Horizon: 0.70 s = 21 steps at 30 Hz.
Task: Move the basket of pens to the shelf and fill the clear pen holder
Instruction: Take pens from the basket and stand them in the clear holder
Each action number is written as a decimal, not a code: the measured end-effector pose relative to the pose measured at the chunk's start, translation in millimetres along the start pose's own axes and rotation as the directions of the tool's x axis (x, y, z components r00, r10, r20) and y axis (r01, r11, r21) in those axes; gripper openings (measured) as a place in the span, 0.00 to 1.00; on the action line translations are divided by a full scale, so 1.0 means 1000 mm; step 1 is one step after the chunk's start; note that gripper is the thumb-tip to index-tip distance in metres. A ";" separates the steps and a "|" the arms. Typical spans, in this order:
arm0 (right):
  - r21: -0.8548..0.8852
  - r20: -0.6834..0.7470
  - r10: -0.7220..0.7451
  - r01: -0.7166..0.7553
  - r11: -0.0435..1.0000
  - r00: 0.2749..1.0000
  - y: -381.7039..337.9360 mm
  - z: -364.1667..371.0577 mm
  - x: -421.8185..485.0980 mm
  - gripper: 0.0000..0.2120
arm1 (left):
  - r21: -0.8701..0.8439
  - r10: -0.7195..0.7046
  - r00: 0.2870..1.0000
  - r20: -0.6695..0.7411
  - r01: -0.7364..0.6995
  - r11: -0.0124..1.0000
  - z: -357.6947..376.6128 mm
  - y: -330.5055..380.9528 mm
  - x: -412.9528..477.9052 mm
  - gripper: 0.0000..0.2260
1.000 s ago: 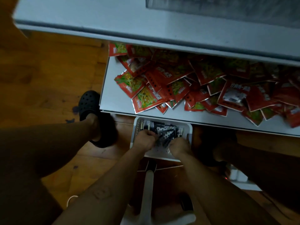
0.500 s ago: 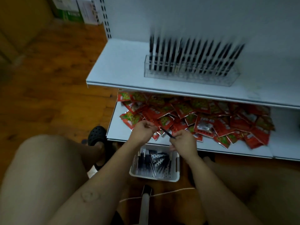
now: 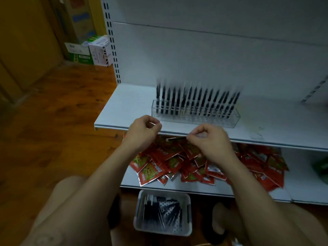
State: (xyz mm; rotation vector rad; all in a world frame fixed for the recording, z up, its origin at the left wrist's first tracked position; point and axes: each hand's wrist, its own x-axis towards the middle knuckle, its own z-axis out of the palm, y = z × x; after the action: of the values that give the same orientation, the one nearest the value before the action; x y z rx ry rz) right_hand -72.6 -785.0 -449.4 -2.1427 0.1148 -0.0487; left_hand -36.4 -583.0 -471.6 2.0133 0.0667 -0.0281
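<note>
Pinching a black pen (image 3: 177, 138) by its right end in the right hand (image 3: 211, 142), thumb and fingertips clamped on the barrel. Holding it nearly level, just in front of the near edge of the upper shelf (image 3: 124, 107). Keeping the left hand (image 3: 142, 133) raised just to the left, fingers curled, thumb against forefinger. Cannot tell whether anything small sits in that pinch.

For a good placement:
- Turn the pen upright before reaching in, matching the way the standing pens (image 3: 195, 102) face.
- Aim for the nearer holes of the clear pen holder (image 3: 229, 119), seemingly unfilled, rather than the far row, seemingly full.
- Lower straight down, not on a slant, to avoid knocking the neighbours.
- Steady the holder with the left hand if needed, since light clear plastic will probably slide on a smooth shelf.
- Let go only once seated.

Also to be judged: half of the task not yet done, with the basket (image 3: 189, 221) down on the floor, near, below the lower shelf (image 3: 301, 189).

Counted:
- One clear pen holder, on the upper shelf, far from the hands.
- One basket.
- One pen in the hand.
- Roughly sixteen pens standing in the holder, too blurred for an exact figure.
- A loose heap of dark pens in the basket, overlapping and beyond counting.
- Several dozen red packets (image 3: 156, 167) piled on the lower shelf.
- Two shelves in view.
- At least three cardboard boxes (image 3: 85, 50) at far left on the floor.
</note>
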 end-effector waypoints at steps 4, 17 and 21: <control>0.119 -0.197 -0.153 0.179 0.977 0.968 -0.037 -0.026 0.021 0.07 | 0.035 0.051 0.996 -0.072 -0.048 0.998 -0.010 0.008 0.029 0.07; -0.080 -0.427 -0.413 0.421 0.903 0.805 -0.040 -0.021 0.108 0.23 | 0.013 -0.090 0.975 -0.205 0.095 0.995 0.006 -0.001 0.110 0.13; -0.072 -0.449 -0.434 0.452 0.889 0.781 -0.038 -0.015 0.118 0.20 | -0.001 -0.138 0.973 -0.186 0.140 0.990 0.006 -0.006 0.115 0.11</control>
State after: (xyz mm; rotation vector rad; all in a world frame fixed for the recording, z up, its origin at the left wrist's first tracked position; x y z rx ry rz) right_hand 45.9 -788.9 -410.7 -2.0374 -0.1252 -0.8306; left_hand 78.0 -582.2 -485.5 2.0160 0.3272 0.0711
